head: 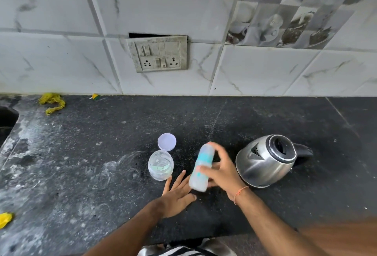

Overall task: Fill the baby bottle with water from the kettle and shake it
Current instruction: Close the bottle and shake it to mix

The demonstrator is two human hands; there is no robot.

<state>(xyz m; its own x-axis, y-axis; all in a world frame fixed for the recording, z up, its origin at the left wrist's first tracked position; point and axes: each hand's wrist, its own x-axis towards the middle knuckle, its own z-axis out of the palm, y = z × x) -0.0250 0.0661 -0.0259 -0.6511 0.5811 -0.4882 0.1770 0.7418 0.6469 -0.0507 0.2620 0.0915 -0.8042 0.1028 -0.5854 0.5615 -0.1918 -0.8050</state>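
The step in hand looked like the shake: a firm wrap and short strokes would keep water in, if the top was sealed (too blurred to tell). The right hand [221, 171] curled round the baby bottle [201, 168], just left of the kettle [267, 160]. The left hand [177, 193] lay spread flat on the counter [81, 174]. The bottle was pale, with teal markings, motion-smeared.

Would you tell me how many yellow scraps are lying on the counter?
3: a long one far left by the wall, a small one right of it, one at the left edge.
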